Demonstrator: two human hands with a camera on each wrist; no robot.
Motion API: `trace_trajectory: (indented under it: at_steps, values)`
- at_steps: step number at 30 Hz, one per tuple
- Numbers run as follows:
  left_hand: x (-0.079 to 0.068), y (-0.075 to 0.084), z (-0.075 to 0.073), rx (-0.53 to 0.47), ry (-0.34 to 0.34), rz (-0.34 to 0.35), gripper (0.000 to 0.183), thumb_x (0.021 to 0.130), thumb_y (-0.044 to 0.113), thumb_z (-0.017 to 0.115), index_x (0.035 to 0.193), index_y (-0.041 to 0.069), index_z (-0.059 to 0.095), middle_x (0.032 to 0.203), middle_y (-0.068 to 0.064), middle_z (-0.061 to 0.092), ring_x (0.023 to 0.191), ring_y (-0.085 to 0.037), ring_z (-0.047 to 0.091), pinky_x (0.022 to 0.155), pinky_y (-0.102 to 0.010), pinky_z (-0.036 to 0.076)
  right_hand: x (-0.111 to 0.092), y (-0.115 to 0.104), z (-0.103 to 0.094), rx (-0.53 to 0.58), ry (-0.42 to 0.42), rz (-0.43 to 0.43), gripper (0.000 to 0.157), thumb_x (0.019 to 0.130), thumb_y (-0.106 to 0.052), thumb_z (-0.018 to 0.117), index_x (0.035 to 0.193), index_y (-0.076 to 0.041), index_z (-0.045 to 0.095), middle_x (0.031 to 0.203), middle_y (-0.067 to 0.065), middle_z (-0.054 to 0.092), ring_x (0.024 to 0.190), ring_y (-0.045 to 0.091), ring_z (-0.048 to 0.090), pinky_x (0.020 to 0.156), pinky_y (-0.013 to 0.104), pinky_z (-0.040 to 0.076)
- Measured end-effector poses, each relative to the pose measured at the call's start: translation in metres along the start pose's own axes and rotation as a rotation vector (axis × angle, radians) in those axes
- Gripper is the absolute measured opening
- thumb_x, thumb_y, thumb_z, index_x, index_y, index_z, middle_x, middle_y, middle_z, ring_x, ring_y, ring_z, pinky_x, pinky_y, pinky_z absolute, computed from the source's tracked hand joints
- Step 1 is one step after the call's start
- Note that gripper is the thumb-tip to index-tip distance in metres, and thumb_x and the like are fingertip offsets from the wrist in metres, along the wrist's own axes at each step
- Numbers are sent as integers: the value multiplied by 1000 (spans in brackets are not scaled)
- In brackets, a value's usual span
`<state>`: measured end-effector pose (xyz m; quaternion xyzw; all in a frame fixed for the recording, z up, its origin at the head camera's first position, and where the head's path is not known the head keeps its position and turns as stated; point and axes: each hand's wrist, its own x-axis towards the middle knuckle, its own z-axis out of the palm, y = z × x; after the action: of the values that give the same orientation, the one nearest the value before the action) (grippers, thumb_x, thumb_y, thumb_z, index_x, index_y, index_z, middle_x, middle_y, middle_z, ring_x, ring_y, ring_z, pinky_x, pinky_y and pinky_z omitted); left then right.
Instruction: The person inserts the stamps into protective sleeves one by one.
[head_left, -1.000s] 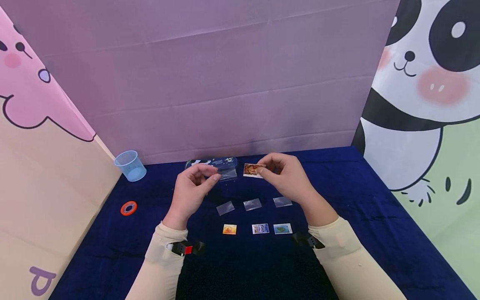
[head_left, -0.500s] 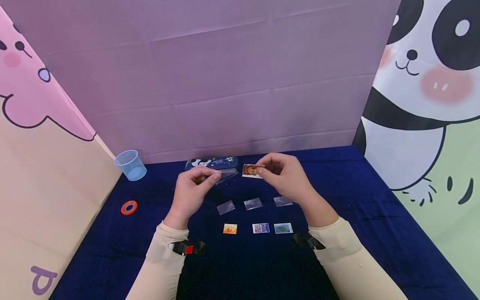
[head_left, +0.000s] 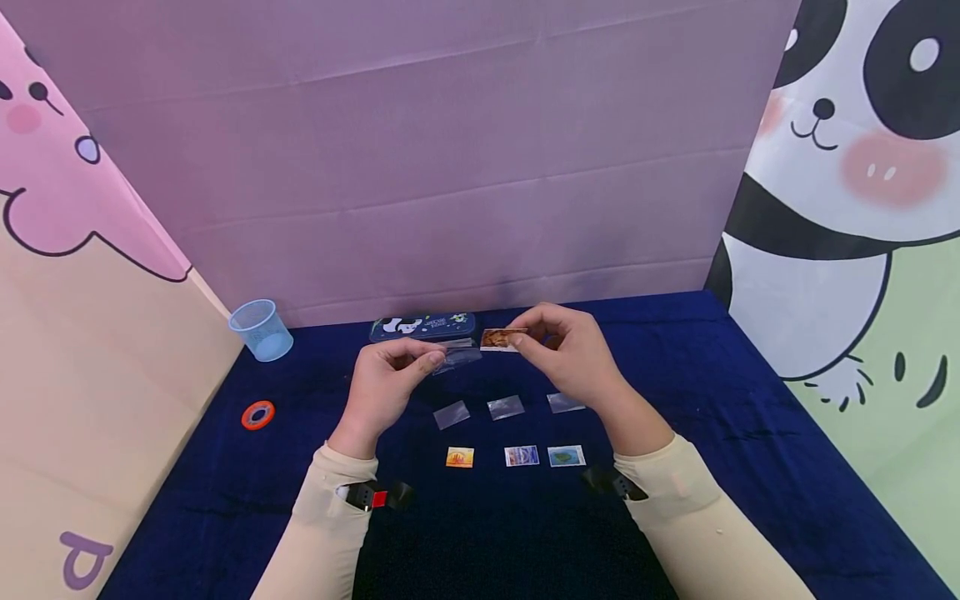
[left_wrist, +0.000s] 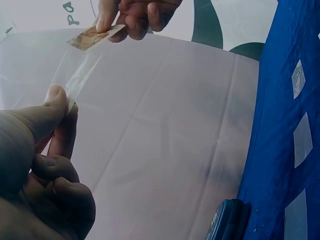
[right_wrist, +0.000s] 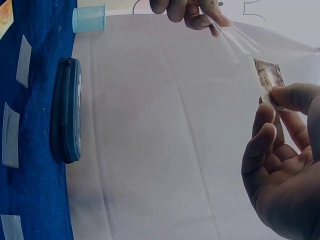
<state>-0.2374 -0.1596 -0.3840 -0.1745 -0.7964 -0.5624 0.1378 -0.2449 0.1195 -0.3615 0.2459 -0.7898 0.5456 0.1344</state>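
My left hand [head_left: 390,383] pinches a clear plastic sleeve [head_left: 459,357] between thumb and forefinger, held up over the table. Its open-looking end spreads apart in the right wrist view, where the sleeve [right_wrist: 232,42] points toward my right hand [right_wrist: 287,160]. Between that hand's thumb and fingers is a small brown picture stamp [head_left: 497,339] with a pale border. The stamp [left_wrist: 92,37] is close to the sleeve's free end in the left wrist view. Below the hands lie three more clear sleeves [head_left: 506,407] in a row, then three colourful stamps [head_left: 522,456] nearer me.
A dark blue panda pencil case [head_left: 427,325] lies at the back of the blue cloth [head_left: 195,492], behind my left hand. To the left stand a light blue cup [head_left: 262,332] and a red-orange ring-shaped roll [head_left: 258,415]. Purple fabric [head_left: 450,167] hangs behind.
The sleeve in my left hand has shifted slightly right and turned, its mouth spreading. My right hand has brought the brown stamp a little left and tilted it flatter; the gap has narrowed.
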Motion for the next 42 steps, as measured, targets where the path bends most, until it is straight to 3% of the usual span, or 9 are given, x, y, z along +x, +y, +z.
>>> trace_trajectory:
  at_steps: [7,17,42]
  values:
    - [0,0,0,-2,-30,-6,10,97,17,77,103,13,84,106,1,79,71,-23,56,60,-26,43,2,2,5,-33,24,-56,7,99,-15,74,103,-17,79,92,-2,67,74,22,56,60,31,49]
    - [1,0,0,2,-32,-12,10,97,16,76,103,12,84,106,1,79,72,-24,57,61,-26,44,2,0,9,-68,-40,-8,9,100,-15,74,106,-18,80,92,-1,66,73,22,56,59,32,46]
    - [1,1,-1,33,-9,-24,10,97,19,77,101,13,84,106,1,79,71,-25,55,60,-27,42,1,-1,7,-102,-87,10,10,99,-13,73,106,-18,79,90,-1,65,71,23,55,59,34,44]
